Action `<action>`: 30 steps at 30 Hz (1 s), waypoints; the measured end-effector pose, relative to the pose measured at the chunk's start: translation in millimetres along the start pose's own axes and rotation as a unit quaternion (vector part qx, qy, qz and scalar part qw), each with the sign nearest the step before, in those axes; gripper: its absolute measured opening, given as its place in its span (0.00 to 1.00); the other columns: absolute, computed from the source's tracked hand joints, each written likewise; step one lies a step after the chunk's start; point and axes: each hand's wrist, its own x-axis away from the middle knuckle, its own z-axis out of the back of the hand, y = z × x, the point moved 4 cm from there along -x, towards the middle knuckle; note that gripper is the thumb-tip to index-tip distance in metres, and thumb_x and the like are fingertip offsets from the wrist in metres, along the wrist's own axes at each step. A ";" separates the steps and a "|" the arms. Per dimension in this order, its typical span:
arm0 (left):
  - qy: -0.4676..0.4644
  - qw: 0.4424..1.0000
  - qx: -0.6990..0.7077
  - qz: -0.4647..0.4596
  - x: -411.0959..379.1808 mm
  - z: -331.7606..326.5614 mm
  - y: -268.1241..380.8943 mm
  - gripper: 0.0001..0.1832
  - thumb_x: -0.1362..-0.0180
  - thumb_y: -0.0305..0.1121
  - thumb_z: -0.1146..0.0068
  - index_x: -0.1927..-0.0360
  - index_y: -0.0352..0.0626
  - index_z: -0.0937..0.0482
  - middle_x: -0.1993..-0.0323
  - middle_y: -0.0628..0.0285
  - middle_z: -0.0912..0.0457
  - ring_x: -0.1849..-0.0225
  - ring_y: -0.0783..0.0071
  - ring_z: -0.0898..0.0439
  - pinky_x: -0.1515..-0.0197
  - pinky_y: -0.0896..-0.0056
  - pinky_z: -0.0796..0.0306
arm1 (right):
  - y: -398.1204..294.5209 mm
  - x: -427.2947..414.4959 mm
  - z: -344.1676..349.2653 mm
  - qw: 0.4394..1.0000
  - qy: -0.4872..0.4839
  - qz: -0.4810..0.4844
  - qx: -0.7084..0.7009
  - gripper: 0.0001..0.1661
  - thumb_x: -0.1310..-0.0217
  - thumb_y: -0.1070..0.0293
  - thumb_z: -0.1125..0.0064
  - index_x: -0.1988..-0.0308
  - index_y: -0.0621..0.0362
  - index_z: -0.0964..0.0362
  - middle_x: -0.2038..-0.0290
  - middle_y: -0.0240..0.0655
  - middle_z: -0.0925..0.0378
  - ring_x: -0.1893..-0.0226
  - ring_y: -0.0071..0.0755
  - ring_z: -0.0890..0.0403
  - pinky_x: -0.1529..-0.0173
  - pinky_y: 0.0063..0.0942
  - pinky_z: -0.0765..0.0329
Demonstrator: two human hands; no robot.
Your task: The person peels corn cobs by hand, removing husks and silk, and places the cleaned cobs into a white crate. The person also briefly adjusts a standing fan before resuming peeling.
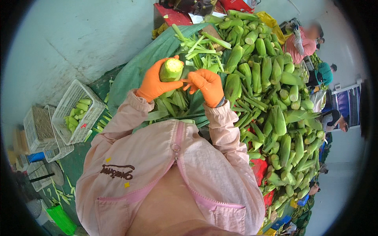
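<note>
My left hand (155, 81), in an orange rubber glove, is closed around an ear of corn in its husk (171, 70), whose pale cut end faces up. Just right of the ear is my right hand (205, 85), also orange-gloved, its fingers curled and the tips near the ear's lower side. Whether a small thing is held between those fingers, I cannot tell. Below and behind the hands lie stripped green husk leaves (174, 103) on a green cloth sheet (133, 70). More leaf strips (203, 50) lie above my right hand.
A large heap of unhusked corn (277, 118) fills the right side. At left, a white plastic crate (94, 113) holds several green ears, beside other stacked crates (38, 129). A pale wall rises at upper left. Several people, one in a pink top (298, 44), are beyond the heap.
</note>
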 end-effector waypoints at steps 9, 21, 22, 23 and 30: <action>-0.007 0.984 -0.162 -0.070 5.8 -1.6 -9.9 0.39 0.61 0.33 0.24 0.44 0.36 0.30 0.44 0.54 0.24 0.44 0.66 0.23 0.42 0.67 0.31 | 15.9 -7.7 -5.7 0.991 -0.089 -0.102 0.015 0.18 0.35 0.60 0.46 0.72 0.64 0.27 0.77 0.35 0.22 0.80 0.25 0.22 0.77 0.21 0.27; -0.028 0.989 0.139 0.044 14.2 -0.1 -19.2 0.42 0.55 0.28 0.30 0.36 0.35 0.39 0.44 0.51 0.26 0.55 0.64 0.22 0.51 0.60 0.27 | 44.6 -3.0 -22.4 0.991 -0.060 -0.017 -0.120 0.16 0.33 0.63 0.53 0.71 0.63 0.28 0.76 0.38 0.22 0.79 0.30 0.21 0.74 0.23 0.25; -0.054 0.969 0.227 0.081 15.8 -6.1 -15.2 0.44 0.52 0.28 0.32 0.33 0.35 0.44 0.46 0.50 0.26 0.64 0.66 0.22 0.57 0.58 0.26 | 44.2 -0.7 -24.0 0.989 -0.048 -0.009 -0.138 0.16 0.34 0.64 0.53 0.71 0.64 0.28 0.75 0.39 0.21 0.79 0.30 0.22 0.74 0.24 0.25; -0.053 0.969 0.226 0.082 14.9 -7.2 -15.4 0.44 0.52 0.28 0.32 0.33 0.35 0.44 0.46 0.50 0.26 0.64 0.66 0.22 0.57 0.58 0.26 | 42.9 0.5 -25.3 0.987 -0.036 0.000 -0.156 0.16 0.34 0.64 0.53 0.71 0.64 0.28 0.75 0.39 0.21 0.79 0.31 0.22 0.74 0.24 0.25; 0.005 0.925 0.368 0.096 8.8 -8.4 -15.1 0.51 0.47 0.63 0.42 0.33 0.33 0.47 0.50 0.52 0.28 0.62 0.64 0.26 0.56 0.58 0.28 | 17.8 16.3 -22.1 0.977 -0.028 0.108 -0.179 0.18 0.32 0.62 0.53 0.68 0.67 0.28 0.70 0.42 0.20 0.75 0.35 0.21 0.69 0.27 0.24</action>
